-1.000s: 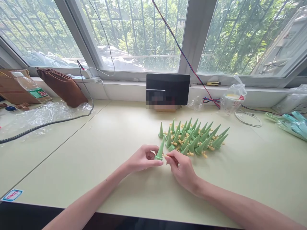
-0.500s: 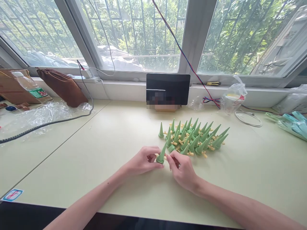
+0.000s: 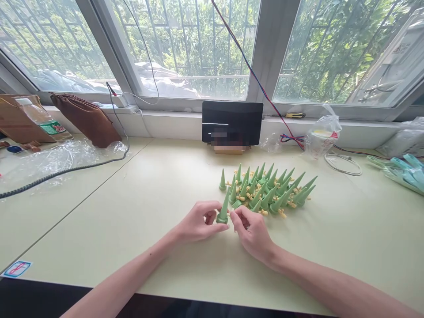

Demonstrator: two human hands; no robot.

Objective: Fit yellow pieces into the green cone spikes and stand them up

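My left hand [image 3: 202, 220] is closed around the base of a green plant-watering spike [image 3: 224, 208], thumb in front and fingers behind. The cone points up and leans slightly to the right. At its right side my right hand [image 3: 251, 226] is closed in a pinch on the small yellow valve [image 3: 229, 213], which is mostly covered by the fingertips. Just behind both hands stands a dense group of similar green spikes [image 3: 270, 196], many with yellow valves on their sides. A loose green ribbed cap [image 3: 236, 204] lies at the group's near edge.
A black tablet [image 3: 232, 121] leans against the window ledge. To the right are a cup in a plastic bag [image 3: 320, 138], a coiled white cable [image 3: 342, 164] and pale blue gloves [image 3: 409, 171]. A black braided cable [image 3: 66, 173], brown pouch [image 3: 88, 119] and bottle [image 3: 43, 121] are left.
The spike in my left hand has risen slightly and stands a little more upright. Both hands have barely moved, and the group behind is unchanged.
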